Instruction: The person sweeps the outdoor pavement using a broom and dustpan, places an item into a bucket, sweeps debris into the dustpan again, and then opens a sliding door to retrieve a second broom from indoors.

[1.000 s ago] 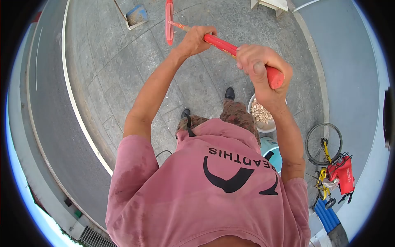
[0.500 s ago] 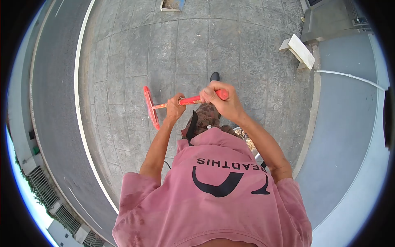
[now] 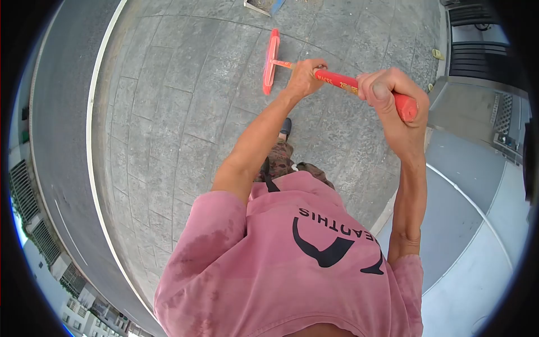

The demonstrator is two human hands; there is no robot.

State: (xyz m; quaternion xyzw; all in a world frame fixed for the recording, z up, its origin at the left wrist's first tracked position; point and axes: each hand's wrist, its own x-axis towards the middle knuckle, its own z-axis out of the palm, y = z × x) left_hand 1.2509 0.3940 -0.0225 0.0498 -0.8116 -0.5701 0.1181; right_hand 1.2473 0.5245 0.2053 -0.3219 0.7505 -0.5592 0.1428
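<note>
Far left: barred fencing (image 3: pixel 42 238), warped small by the lens, its edge lost in the dark rim. Then the road (image 3: pixel 62 151), a white line (image 3: pixel 90 112), grey paving (image 3: pixel 163 129). Near top centre, a blue-sided tray (image 3: pixel 276 7), cut by the upper edge; contents hard to make out.

Below it, the red broom head (image 3: pixel 271 62), over the paving near mid-frame; bristles hidden, contact with the ground cannot be told. Its handle (image 3: pixel 337 80) slants rightward to the person. Left hand (image 3: pixel 306 78) clamped round the shaft, fingertips mostly out of sight. One dark shoe (image 3: pixel 286 129) shows; trousers largely covered by the pink shirt (image 3: pixel 269 247), whose upside-down lettering is partly lost in folds.

Right hand (image 3: pixel 396 92), well apart from the left, wrapped near the handle's butt, thumb on top. Handle print too small to read surely. Far right: white pipe (image 3: pixel 471 202), pale wall; dark barred gate (image 3: pixel 480 56), cropped.
</note>
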